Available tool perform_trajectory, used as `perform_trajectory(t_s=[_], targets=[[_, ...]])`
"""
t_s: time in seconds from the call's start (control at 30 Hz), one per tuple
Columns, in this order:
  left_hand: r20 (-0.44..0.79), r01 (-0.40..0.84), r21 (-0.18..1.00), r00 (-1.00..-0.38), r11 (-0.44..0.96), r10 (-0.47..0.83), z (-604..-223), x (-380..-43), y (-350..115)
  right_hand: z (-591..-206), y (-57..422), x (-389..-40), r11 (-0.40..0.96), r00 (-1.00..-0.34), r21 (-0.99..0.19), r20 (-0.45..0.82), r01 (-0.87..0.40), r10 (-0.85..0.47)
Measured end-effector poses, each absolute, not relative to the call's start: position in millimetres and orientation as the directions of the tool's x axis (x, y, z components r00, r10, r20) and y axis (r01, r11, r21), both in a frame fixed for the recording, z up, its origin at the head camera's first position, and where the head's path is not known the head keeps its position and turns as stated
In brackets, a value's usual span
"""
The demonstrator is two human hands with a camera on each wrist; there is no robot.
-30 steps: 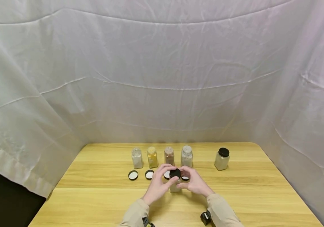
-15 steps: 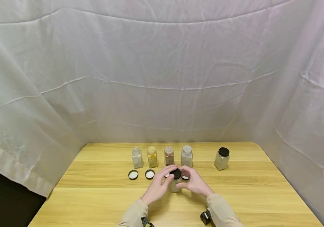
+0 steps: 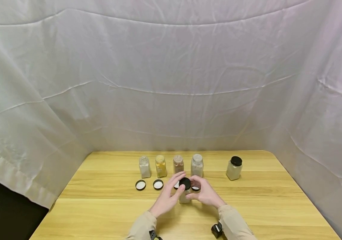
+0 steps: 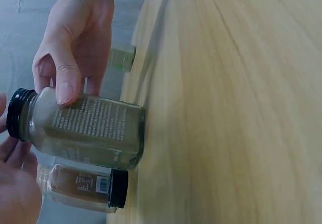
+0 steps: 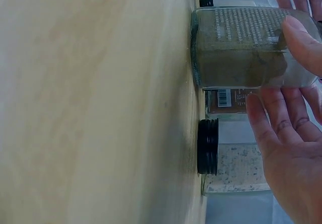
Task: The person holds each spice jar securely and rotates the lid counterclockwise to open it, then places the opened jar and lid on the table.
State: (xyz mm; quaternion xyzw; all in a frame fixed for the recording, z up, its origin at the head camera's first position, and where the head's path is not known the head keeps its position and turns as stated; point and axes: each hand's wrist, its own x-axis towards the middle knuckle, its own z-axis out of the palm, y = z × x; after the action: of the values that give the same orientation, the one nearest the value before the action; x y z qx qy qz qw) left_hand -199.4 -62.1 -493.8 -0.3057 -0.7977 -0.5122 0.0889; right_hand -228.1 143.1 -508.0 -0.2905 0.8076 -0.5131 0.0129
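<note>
In the head view a square glass jar (image 3: 184,199) with a black screw lid (image 3: 184,183) stands upright near the table's middle. My right hand (image 3: 206,194) grips its body from the right; the right wrist view shows the thumb on the jar's printed face and the other fingers across from it. My left hand (image 3: 165,199) surrounds the lid loosely from the left, thumb by the rim, with a gap between its straight fingers and the lid. Brownish powder fills part of the jar (image 5: 241,53). The left wrist view cuts off most of my left hand (image 4: 20,194).
Behind my hands stands a row of lidless jars: white (image 3: 145,169), yellow (image 3: 161,167), reddish-brown (image 3: 178,165) and pale speckled (image 3: 197,166). Upturned black lids (image 3: 140,185) lie before them, two partly hidden by my hands. A lidded jar (image 3: 234,170) stands apart at right.
My left fingers have shifted slightly around the lid and spread away from it, while the thumb stays near the rim. My right hand and the jar have hardly moved.
</note>
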Motion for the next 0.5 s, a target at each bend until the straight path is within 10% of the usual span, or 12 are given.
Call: perform_trajectory(t_s=[0.23,0.5], targets=[[0.517,0.672,0.682,-0.722,0.289,0.459,-493.8,-202.3,-63.0,-507.8,143.7,-227.5,0.298,-0.829,-0.837,0.283,-0.459,-0.483],[0.506,0.604,0.701,-0.796,0.380,0.332,-490.9,-201.1,-56.5,-508.7,143.1,-226.8,0.303,-0.834,-0.844,0.265,-0.443,-0.484]])
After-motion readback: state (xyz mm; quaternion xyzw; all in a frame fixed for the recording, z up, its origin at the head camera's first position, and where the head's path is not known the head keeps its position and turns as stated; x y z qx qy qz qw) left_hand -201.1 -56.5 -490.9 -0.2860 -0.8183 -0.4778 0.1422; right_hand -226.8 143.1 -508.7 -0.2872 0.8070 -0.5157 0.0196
